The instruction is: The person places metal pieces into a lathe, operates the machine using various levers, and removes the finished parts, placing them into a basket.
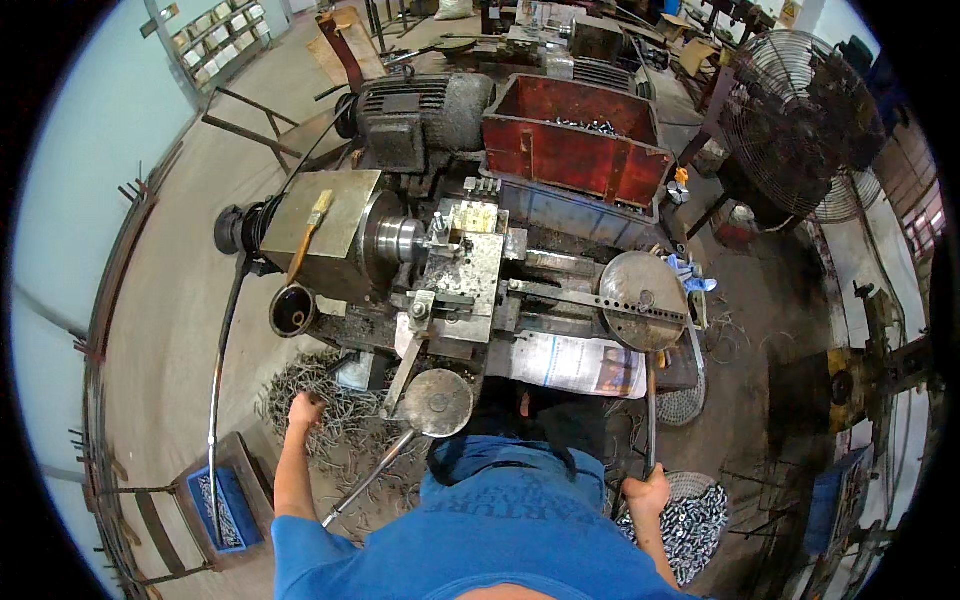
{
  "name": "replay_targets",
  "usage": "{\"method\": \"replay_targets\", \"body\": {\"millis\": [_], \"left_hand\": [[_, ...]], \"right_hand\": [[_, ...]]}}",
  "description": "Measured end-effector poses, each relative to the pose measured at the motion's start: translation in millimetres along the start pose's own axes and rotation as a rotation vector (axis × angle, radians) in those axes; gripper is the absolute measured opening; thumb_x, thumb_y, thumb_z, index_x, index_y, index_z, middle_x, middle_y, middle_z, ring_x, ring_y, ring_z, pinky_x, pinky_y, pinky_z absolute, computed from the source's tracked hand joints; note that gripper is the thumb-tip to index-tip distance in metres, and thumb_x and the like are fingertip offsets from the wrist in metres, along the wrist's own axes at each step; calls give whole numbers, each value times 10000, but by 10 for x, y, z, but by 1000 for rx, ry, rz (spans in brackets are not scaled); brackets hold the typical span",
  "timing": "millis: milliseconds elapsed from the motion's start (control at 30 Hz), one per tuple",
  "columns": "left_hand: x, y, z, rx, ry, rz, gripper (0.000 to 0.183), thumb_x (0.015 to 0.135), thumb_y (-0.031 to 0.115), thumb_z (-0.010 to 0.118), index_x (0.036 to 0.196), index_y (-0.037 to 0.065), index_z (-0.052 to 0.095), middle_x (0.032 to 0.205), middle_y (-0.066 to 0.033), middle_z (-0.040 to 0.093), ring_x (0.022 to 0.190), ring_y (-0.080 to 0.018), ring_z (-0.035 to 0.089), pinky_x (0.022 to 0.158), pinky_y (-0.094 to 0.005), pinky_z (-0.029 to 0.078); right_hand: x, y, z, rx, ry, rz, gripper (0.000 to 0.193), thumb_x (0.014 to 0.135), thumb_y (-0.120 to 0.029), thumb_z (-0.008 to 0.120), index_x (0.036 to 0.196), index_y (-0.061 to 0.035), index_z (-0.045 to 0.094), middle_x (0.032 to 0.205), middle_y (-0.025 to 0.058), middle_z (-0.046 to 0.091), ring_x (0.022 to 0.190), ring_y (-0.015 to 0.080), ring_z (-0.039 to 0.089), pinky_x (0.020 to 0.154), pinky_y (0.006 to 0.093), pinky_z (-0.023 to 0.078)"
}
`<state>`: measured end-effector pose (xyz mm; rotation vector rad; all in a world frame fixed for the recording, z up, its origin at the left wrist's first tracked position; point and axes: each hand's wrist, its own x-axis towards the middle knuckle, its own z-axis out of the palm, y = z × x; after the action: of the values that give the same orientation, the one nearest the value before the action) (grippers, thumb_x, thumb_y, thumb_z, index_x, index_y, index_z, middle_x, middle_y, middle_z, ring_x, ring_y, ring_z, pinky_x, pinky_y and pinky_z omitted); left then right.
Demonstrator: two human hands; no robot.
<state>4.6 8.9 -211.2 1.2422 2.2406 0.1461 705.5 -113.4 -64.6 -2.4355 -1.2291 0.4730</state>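
Note:
A small lathe (470, 285) stands in front of me, with a shiny round chuck (398, 241) facing its tool slide. My right hand (646, 491) is wrapped round a metal lever (652, 415) that rises toward a round disc weight (640, 300). Off to the left, my left hand (307, 408) hangs over a heap of curly metal shavings (345, 415), its fingers curled. Whether it holds some small piece is too small to make out. A second disc weight (438, 402) with a slanting rod sits between my hands, touched by neither.
A brush (312, 232) lies on the headstock above a dark cup (293, 311). Newspaper (570, 362) covers the near ledge. A basket of small metal parts (690, 525) stands right, a blue bin (232, 505) left. Behind are a motor (425, 110), red crate (580, 150) and fan (808, 125).

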Motion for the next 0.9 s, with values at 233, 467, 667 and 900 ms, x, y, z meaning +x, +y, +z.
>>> {"method": "replay_targets", "body": {"millis": [233, 467, 667, 900], "left_hand": [[-23, 564, -295, 125, 224, 147, 353, 722, 301, 632, 964, 44, 627, 790, -177, 641, 760, -324, 626, 679, -412, 490], [235, 1153, -109, 523, 110, 329, 527, 793, 532, 541, 978, 43, 606, 882, -181, 644, 863, -336, 621, 736, -430, 496], [131, 1246, 948, 32, 506, -12, 479, 809, 472, 541, 817, -4, 584, 741, -241, 614, 734, -405, 614, 644, -478, 493], [178, 978, 114, 529, 74, 261, 471, 797, 509, 541, 925, 58, 588, 858, -168, 653, 789, -335, 636, 667, -461, 500]], "right_hand": [[613, 540, -333, -371, 91, -99, 516, 586, -227, 603, 1063, -38, 548, 697, 209, 606, 645, 401, 595, 612, 500, 471], [1979, 638, -842, -741, 337, -151, 611, 579, -164, 624, 1167, -25, 539, 989, 152, 588, 928, 315, 543, 836, 411, 414], [1777, -193, -720, -441, 471, -479, 568, 551, -208, 567, 1079, 2, 583, 1026, 153, 589, 949, 327, 521, 873, 426, 380], [1715, -1713, -671, -69, 291, -905, 479, 559, -188, 603, 992, 16, 613, 984, 163, 610, 906, 341, 530, 842, 410, 405]]}}
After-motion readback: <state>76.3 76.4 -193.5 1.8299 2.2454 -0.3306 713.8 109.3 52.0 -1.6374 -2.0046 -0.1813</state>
